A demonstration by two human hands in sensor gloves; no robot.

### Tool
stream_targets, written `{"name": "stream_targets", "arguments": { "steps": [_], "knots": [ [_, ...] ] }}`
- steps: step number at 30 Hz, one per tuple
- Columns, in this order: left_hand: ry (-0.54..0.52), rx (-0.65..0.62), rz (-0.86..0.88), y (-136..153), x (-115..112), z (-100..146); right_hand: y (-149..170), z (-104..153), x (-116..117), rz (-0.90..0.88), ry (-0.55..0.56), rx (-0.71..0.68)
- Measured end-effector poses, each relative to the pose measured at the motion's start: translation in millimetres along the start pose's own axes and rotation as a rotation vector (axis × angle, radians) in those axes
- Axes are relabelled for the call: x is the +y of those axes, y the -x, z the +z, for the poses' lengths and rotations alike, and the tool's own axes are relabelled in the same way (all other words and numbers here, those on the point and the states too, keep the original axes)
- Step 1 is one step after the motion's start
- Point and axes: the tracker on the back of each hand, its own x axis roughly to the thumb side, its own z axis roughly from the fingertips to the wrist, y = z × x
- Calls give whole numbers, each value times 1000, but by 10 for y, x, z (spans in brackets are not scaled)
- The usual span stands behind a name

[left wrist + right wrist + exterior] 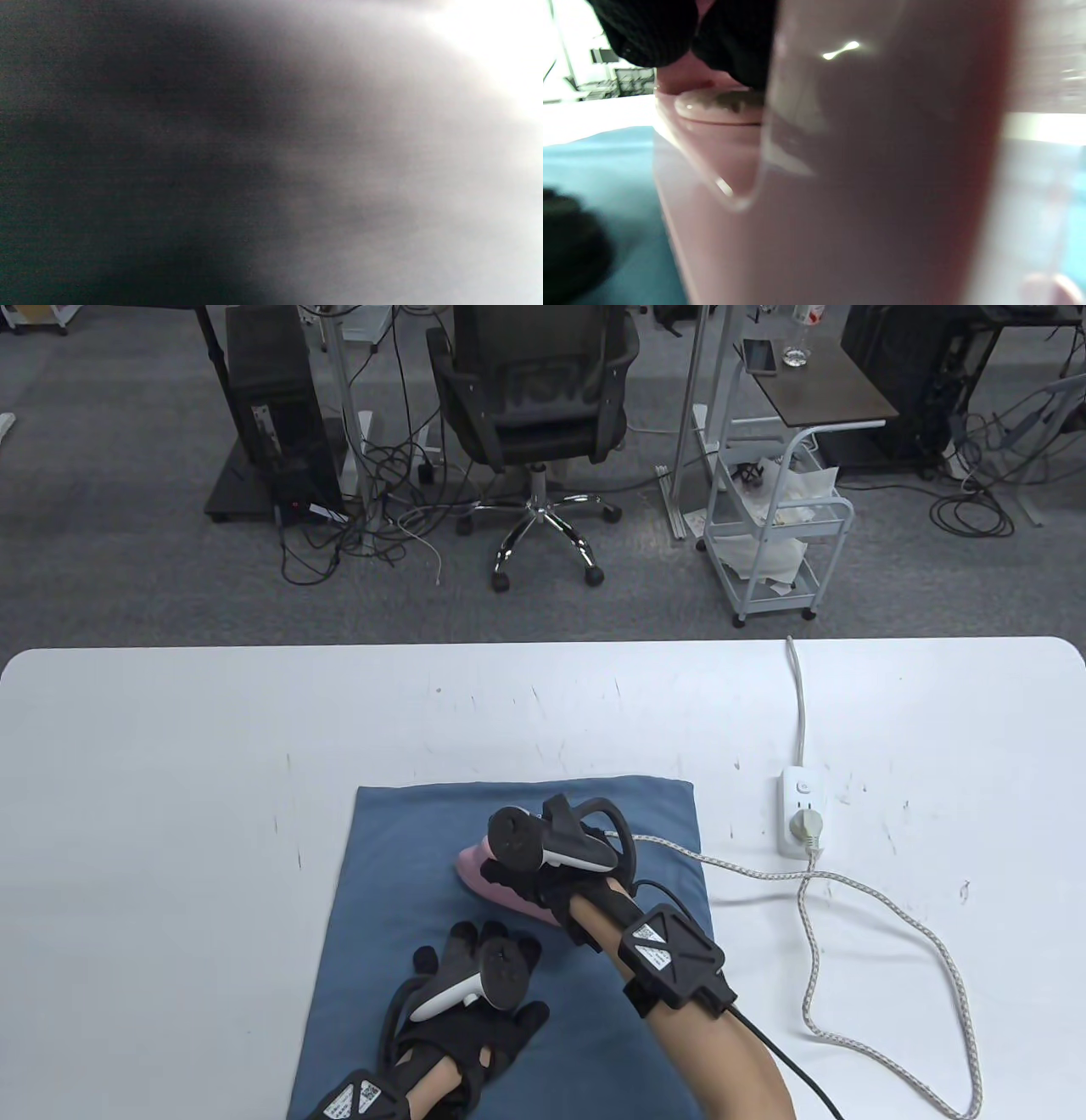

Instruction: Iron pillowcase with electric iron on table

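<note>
The right hand (543,857) is wrapped around the handle of the pink electric iron (501,882), and in the right wrist view its dark gloved fingers (729,42) curl over the top of the iron's glossy pink body, so the grip looks firm. The left hand (475,993) lies flat with its fingers spread on the blue pillowcase (424,831), pressing the cloth down just beside the iron and holding nothing; the left wrist view is only a dark blur and adds nothing. The iron sits sole-down on the middle of the pillowcase, which is spread out on the white bench (170,780) near its front edge. The iron's braided cord (848,891) loops over the bench to a plug in the white power strip (802,814) on the right. Judging by this, the ironing is underway: the cloth is laid out, the iron is plugged in and on the fabric. The far part of the pillowcase looks fairly smooth, but how much has actually been pressed cannot be told; the near strip and the left side likely remain to be covered.
</note>
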Motion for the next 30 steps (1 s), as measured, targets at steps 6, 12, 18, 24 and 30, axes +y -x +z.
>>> {"name": "stream_targets", "arguments": {
  "steps": [6, 12, 18, 24, 30],
  "knots": [
    [-1, 1, -2, -1, 3, 5, -114, -231, 58, -19, -20, -47],
    [0, 1, -1, 3, 6, 1, -257, -750, 65, 8, 16, 80],
    [0, 1, -1, 4, 6, 1, -257, -853, 59, 22, -9, 145],
    [0, 1, 0, 5, 7, 1, -3, -575, 44, 64, -25, 195],
    [0, 1, -2, 5, 8, 1, 439, -102, 36, 81, -6, 280]
  ]
}}
